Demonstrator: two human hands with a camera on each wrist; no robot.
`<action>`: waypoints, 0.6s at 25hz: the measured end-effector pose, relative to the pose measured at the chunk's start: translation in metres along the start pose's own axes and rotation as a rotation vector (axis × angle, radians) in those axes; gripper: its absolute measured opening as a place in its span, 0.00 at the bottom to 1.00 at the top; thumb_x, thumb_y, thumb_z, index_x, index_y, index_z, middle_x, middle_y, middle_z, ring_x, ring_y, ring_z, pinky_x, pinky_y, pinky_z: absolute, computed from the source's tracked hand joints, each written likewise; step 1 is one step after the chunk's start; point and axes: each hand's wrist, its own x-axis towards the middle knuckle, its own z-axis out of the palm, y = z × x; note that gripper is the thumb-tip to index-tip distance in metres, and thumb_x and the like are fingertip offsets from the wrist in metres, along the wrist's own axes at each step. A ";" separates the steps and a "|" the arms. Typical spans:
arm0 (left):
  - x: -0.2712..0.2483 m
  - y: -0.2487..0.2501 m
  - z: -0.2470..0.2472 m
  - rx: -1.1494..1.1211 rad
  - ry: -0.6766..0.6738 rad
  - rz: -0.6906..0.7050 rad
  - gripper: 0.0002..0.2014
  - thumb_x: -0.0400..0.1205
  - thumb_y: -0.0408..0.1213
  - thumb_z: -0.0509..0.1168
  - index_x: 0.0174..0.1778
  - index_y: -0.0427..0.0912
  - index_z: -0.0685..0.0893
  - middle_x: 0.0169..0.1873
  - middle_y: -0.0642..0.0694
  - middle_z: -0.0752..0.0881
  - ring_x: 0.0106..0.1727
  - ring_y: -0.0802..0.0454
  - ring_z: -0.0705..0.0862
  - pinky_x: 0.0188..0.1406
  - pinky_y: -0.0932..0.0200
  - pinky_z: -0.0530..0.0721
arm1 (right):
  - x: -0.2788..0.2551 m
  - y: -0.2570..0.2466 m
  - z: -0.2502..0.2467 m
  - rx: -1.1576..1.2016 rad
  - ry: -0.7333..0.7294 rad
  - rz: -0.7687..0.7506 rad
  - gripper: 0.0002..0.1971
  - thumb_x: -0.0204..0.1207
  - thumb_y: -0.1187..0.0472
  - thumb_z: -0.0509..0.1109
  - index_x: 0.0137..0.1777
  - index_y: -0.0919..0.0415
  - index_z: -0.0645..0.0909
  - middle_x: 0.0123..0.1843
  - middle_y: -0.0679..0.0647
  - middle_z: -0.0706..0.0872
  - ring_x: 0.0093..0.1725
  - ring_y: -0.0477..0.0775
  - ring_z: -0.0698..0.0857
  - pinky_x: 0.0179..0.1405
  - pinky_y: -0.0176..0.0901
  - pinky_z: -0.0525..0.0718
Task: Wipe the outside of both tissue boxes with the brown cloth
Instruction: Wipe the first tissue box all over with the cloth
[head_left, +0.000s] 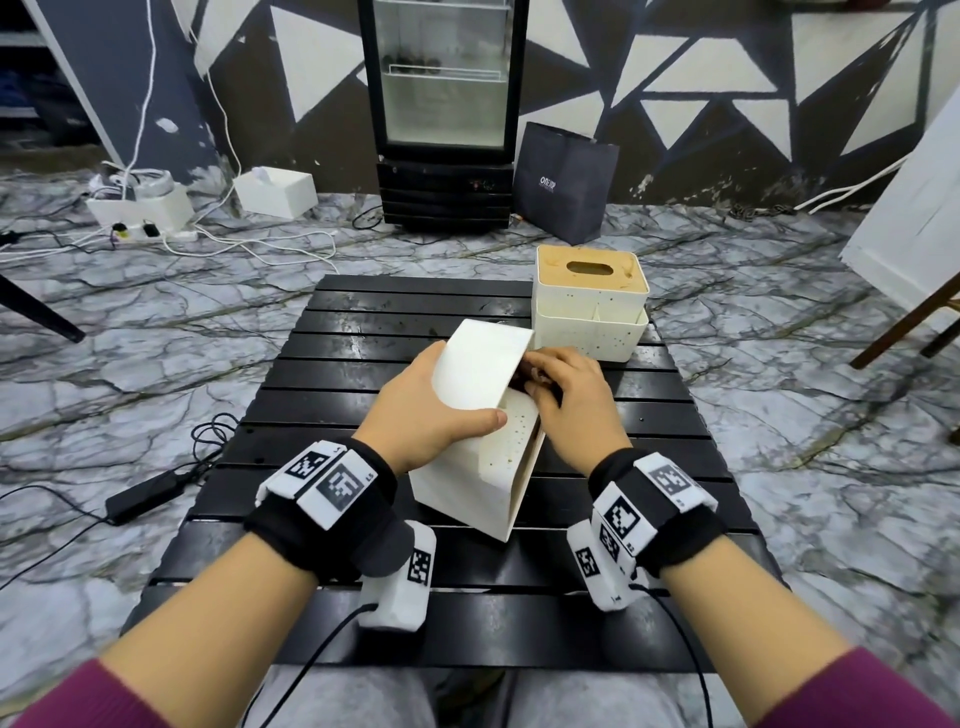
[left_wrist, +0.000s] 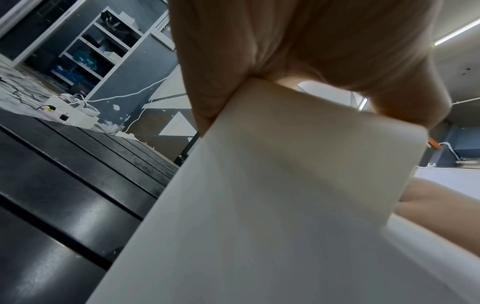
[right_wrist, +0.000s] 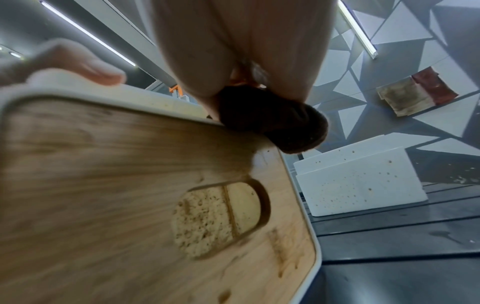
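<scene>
Hands (head_left: 571, 400) press fuzzy brown cloth (right_wrist: 272, 119) against smooth white tissue box (head_left: 478, 415).

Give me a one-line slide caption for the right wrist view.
Right hand presses the bunched brown cloth against the rim of the tilted tissue box, beside its wooden lid.

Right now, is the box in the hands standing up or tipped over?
Tipped: the near tissue box leans on one edge, its wooden lid facing sideways.
</scene>
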 end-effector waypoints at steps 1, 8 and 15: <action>0.000 -0.001 0.001 0.002 0.007 -0.002 0.37 0.57 0.54 0.72 0.65 0.56 0.74 0.51 0.65 0.78 0.56 0.58 0.78 0.46 0.70 0.72 | -0.006 -0.001 -0.001 0.017 0.003 -0.001 0.16 0.76 0.70 0.64 0.62 0.59 0.80 0.62 0.56 0.80 0.66 0.58 0.70 0.62 0.31 0.60; 0.000 0.000 0.003 -0.007 0.026 -0.018 0.37 0.56 0.56 0.72 0.63 0.53 0.75 0.53 0.59 0.79 0.55 0.56 0.77 0.43 0.73 0.70 | -0.038 -0.002 -0.010 0.093 0.048 0.013 0.15 0.74 0.71 0.66 0.56 0.55 0.82 0.56 0.48 0.82 0.61 0.56 0.77 0.61 0.36 0.70; 0.007 -0.004 0.006 -0.110 0.005 -0.049 0.43 0.53 0.66 0.71 0.64 0.50 0.76 0.56 0.54 0.84 0.57 0.54 0.83 0.43 0.64 0.76 | -0.059 -0.023 -0.015 0.093 -0.068 -0.063 0.16 0.72 0.69 0.69 0.58 0.55 0.82 0.59 0.49 0.82 0.61 0.52 0.74 0.62 0.31 0.64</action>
